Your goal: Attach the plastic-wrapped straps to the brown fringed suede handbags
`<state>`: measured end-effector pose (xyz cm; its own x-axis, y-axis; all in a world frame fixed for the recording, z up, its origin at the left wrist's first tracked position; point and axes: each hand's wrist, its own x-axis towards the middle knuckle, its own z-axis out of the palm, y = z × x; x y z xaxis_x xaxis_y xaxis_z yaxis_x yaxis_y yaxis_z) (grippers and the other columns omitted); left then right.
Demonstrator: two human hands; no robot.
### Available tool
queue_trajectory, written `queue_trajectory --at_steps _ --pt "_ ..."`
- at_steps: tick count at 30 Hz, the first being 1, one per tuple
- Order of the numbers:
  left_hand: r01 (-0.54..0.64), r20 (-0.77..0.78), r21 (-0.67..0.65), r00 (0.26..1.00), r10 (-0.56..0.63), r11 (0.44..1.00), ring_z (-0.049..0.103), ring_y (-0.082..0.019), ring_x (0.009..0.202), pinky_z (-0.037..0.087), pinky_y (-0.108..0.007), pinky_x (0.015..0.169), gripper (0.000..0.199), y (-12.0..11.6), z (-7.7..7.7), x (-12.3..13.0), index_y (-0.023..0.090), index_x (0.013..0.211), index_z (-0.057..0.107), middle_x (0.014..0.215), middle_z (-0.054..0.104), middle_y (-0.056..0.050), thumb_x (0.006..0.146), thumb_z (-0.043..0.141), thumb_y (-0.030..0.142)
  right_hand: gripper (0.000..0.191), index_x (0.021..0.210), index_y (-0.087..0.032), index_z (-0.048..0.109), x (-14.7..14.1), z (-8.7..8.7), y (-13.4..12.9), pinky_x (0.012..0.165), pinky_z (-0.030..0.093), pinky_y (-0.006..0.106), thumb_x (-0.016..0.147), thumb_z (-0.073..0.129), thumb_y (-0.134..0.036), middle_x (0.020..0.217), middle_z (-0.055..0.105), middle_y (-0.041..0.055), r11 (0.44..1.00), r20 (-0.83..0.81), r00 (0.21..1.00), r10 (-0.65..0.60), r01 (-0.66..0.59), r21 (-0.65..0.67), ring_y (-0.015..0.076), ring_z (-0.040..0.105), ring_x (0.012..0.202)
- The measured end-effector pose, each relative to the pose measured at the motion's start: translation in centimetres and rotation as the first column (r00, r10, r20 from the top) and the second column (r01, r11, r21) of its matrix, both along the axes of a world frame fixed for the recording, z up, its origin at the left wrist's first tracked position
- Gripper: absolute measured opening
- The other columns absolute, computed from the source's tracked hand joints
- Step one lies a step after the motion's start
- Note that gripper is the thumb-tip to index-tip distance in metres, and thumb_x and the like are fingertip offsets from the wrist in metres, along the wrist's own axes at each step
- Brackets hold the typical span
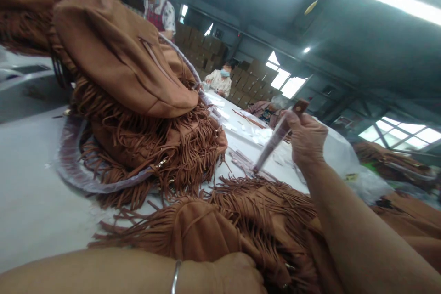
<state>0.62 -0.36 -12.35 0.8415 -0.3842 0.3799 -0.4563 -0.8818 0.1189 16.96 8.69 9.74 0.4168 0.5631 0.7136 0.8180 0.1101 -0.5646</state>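
Observation:
A brown fringed bag (206, 229) lies on the table just in front of me. My left hand (239, 272), with a silver bangle at the wrist, is closed at the bag's near side; its fingertips are hidden. Raised above the table, my right hand (308, 135) grips one end of a brown strap (274, 142) wrapped in clear film. The strap slants down and left, and its upper end with a metal stud pokes out above my fingers.
More fringed brown bags (127, 59) are piled at the left, one with a plastic-wrapped handle (99, 187). Further wrapped straps (243, 161) lie on the white table (31, 170). Clear plastic (344, 161) and brown bags (392, 156) are at the right. Several people work beyond, before stacked cartons (250, 82).

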Motion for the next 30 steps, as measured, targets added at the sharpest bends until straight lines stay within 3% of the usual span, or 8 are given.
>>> queue_trajectory --at_steps 4,8,11,13,19,23,26,30 --pt "-0.011 0.03 0.011 0.999 0.011 1.0 0.05 -0.014 0.053 0.031 -0.028 0.046 0.021 0.1 1.1 -1.3 0.019 0.062 0.052 0.058 0.059 0.002 0.077 0.062 0.029 0.019 0.085 -0.012 0.059 -4.4 6.0 -6.5 0.064 0.053 0.029 0.089 0.049 -0.028 0.073 0.064 0.003 0.952 -0.236 0.949 0.21 -0.144 0.27 0.0122 0.061 0.064" --pt "-0.014 -0.001 -0.224 1.0 0.014 0.975 0.046 -0.012 0.054 0.038 -0.026 0.06 0.026 0.2 2.8 -3.1 0.017 0.059 0.046 0.059 0.054 0.001 0.081 0.051 0.029 0.02 0.085 -0.012 0.059 -8.3 7.2 -15.1 0.05 0.053 0.025 0.092 0.046 -0.025 0.062 0.062 0.0014 0.957 -0.563 0.779 0.275 -0.164 0.241 0.0118 0.06 0.049" --pt "-0.086 -0.196 -0.619 0.979 -0.048 0.781 0.04 -0.01 0.052 0.037 -0.022 0.059 0.036 0.0 4.2 -3.5 0.015 0.055 0.043 0.054 0.046 0.002 0.081 0.053 0.039 0.022 0.092 -0.01 0.061 -10.9 5.9 -21.3 0.043 0.05 0.022 0.092 0.048 -0.028 0.061 0.061 0.0019 0.975 -0.689 0.696 0.202 -0.212 0.071 0.011 0.058 0.043" --pt "-0.162 -0.27 -0.763 0.96 -0.08 0.626 0.036 -0.008 0.049 0.033 -0.02 0.052 0.045 -0.4 5.6 -3.5 0.015 0.055 0.044 0.051 0.042 0.003 0.079 0.054 0.051 0.022 0.096 -0.011 0.061 -12.6 4.9 -24.8 0.043 0.051 0.02 0.091 0.05 -0.03 0.06 0.06 0.0009 0.96 -0.743 0.649 0.162 -0.278 -0.032 0.0096 0.056 0.043" --pt "-0.207 -0.214 -0.942 0.977 0.003 0.263 0.047 -0.009 0.052 0.034 -0.019 0.049 0.058 -3.9 13.9 -5.9 0.011 0.08 0.054 0.064 0.054 -0.003 0.082 0.038 0.067 0.027 0.099 -0.017 0.056 -16.7 3.5 -32.2 0.042 0.047 0.017 0.082 0.063 -0.037 0.065 0.06 -0.0021 0.878 -0.784 0.607 0.128 -0.438 -0.195 0.0076 0.054 0.044" --pt "-0.112 -0.114 -0.989 0.993 -0.015 0.093 0.047 -0.008 0.05 0.034 -0.018 0.047 0.063 -7.4 18.8 -8.7 0.01 0.086 0.056 0.068 0.056 -0.004 0.08 0.042 0.071 0.036 0.094 -0.016 0.055 -18.3 2.6 -34.7 0.041 0.044 0.016 0.076 0.069 -0.044 0.063 0.058 -0.0027 0.834 -0.772 0.63 0.081 -0.468 -0.294 0.0061 0.052 0.042" --pt "0.024 0.01 -0.992 0.993 -0.114 0.121 0.04 -0.006 0.046 0.029 -0.018 0.044 0.059 -9.6 19.8 -9.8 0.009 0.075 0.058 0.06 0.053 -0.001 0.076 0.055 0.067 0.04 0.09 -0.015 0.055 -19.0 1.7 -35.7 0.039 0.041 0.014 0.074 0.07 -0.048 0.062 0.058 -0.0023 0.814 -0.763 0.646 0.036 -0.462 -0.352 0.0058 0.052 0.042" --pt "0.052 0.029 -0.98 0.992 -0.122 0.19 0.035 -0.004 0.046 0.025 -0.017 0.044 0.051 -11.1 18.8 -10.2 0.011 0.065 0.055 0.054 0.046 0.003 0.075 0.061 0.06 0.038 0.091 -0.015 0.056 -19.5 0.6 -36.6 0.039 0.037 0.013 0.075 0.069 -0.046 0.062 0.059 -0.0019 0.784 -0.756 0.654 0.026 -0.483 -0.39 0.0045 0.05 0.042"
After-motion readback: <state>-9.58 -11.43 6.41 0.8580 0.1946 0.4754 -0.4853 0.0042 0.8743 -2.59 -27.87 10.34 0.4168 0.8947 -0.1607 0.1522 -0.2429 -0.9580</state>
